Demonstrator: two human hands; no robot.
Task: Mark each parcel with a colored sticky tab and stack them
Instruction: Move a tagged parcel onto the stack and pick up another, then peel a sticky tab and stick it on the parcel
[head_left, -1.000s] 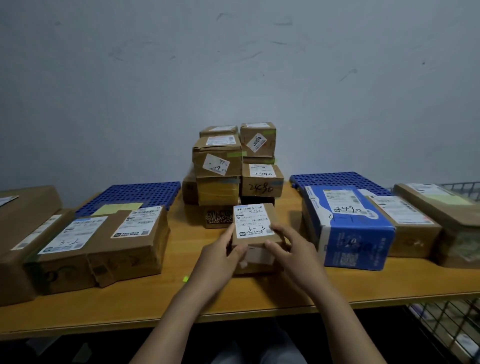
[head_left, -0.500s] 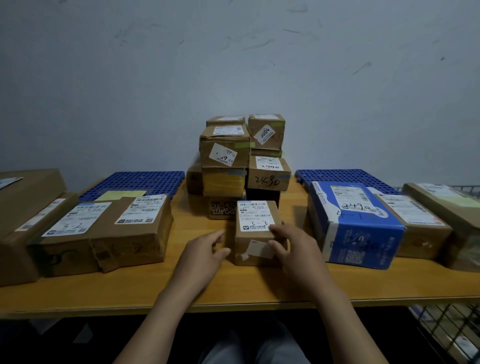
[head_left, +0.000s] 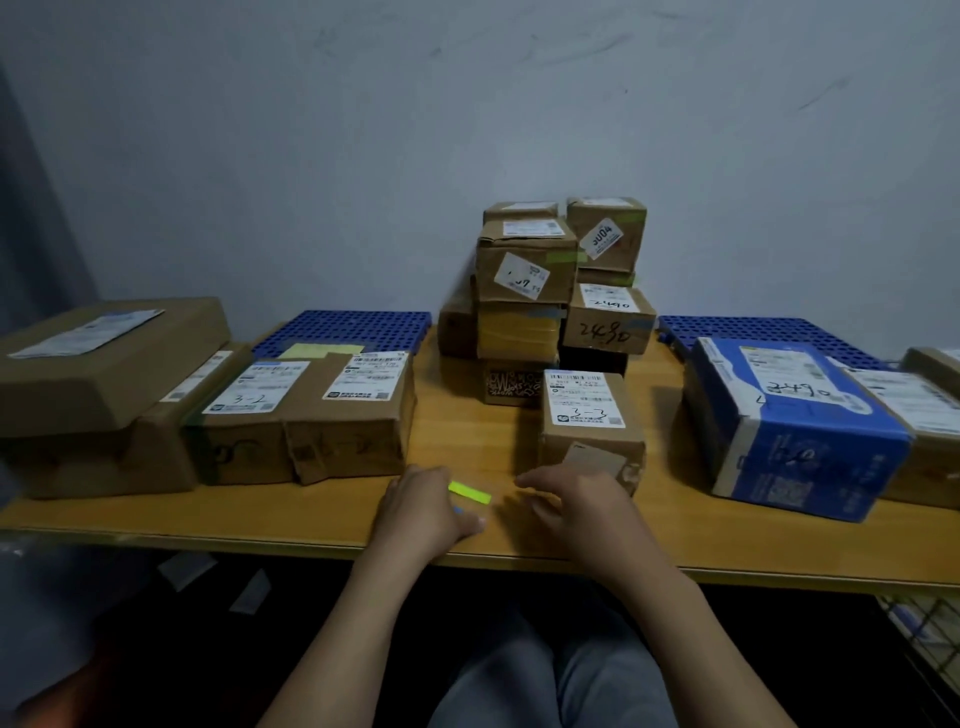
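The table (head_left: 311, 514) is recorded as smooth, lacquered wood. The small parcel (head_left: 592, 447) is noted as matt brown cardboard, creased, with a white paper label (head_left: 582, 397). The blue parcel (head_left: 810, 447) is wrapped in faintly glossy film (plastic, by its sheen). The sticky tab (head_left: 470, 491) is seen as a thin, smooth strip.

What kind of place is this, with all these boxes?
Probably a parcel sorting or pickup room. Cardboard parcels with printed shipping labels and handwritten codes cover a wooden table, more stand in a stack by the bare wall, and the left hand pinches a green sticky tab for marking them.
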